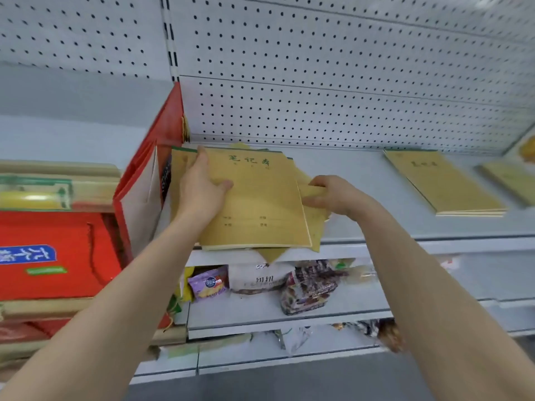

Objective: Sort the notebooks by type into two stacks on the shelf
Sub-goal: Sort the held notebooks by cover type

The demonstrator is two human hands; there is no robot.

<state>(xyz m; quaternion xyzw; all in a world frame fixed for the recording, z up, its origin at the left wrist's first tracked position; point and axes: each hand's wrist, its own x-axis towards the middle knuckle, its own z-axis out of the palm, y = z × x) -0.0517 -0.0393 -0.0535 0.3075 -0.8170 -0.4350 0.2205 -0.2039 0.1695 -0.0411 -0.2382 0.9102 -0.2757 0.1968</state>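
At the left of the frame a red bag (144, 180) stands upright against the end of the shelf (405, 227). Right beside it, centre frame, is the pile (314, 221) of yellow-brown notebooks, untidy, corners fanning out past the front lip. The top notebook (260, 204) lies face up, green characters printed across the head of its cover, a green strip along its top edge.

The left hand (202, 186) lies flat on that cover, fingers straight and reaching to the upper left corner, thumb spread wide across the paper. It presses and grips nothing.

Over to the right hand (333, 195), at the pile's right edge: fingers curled, pinching the bent-up edge of a lower notebook (311, 192) that pokes out from under the top one.

Further right, well apart from the pile, a neat stack (443, 183) of the same yellow covers rests on the shelf. At the far right edge sits one more notebook (512, 180), too blurred to tell its type.

Snack packets (307, 287) fill the shelf below.
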